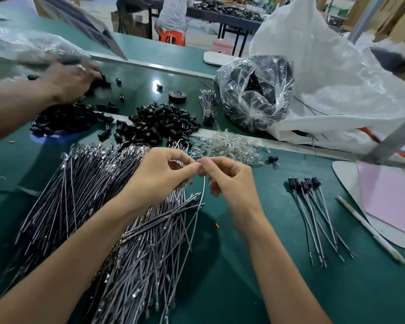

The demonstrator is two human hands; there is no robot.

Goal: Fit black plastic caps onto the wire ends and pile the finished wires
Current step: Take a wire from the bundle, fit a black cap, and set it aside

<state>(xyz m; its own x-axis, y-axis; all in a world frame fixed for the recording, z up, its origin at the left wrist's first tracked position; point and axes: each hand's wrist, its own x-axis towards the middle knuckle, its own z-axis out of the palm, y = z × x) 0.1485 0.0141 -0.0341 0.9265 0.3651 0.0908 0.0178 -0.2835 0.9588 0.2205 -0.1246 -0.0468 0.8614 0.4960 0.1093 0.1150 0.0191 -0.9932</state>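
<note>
**Both hands pinch the end of one wire**

The left hand (159, 176) and the right hand (229, 181) meet fingertip to fingertip. Each has thumb and forefinger pressed together on the upper end of a single grey wire (203, 185), and the remaining fingers curl loosely below. The fingertips cover that end, so I cannot tell whether a cap is on it.

From the pinch the wire hangs down with a slight bend. Its long axis runs from the fingertips back toward the person, and its free end points at the heap of bare wires (91, 206) spread under and to the left of the left fingers.

The black caps (159, 122) lie piled just beyond the fingertips, with a scatter of clear parts (227, 146) just beyond the right ones. The finished wires (313, 206) lie well to the right of the right fingers on the green table (255, 265), capped ends pointing away from the person. Far beyond the left fingers, another person's hand (73, 80), blurred, rests among more caps.
</note>
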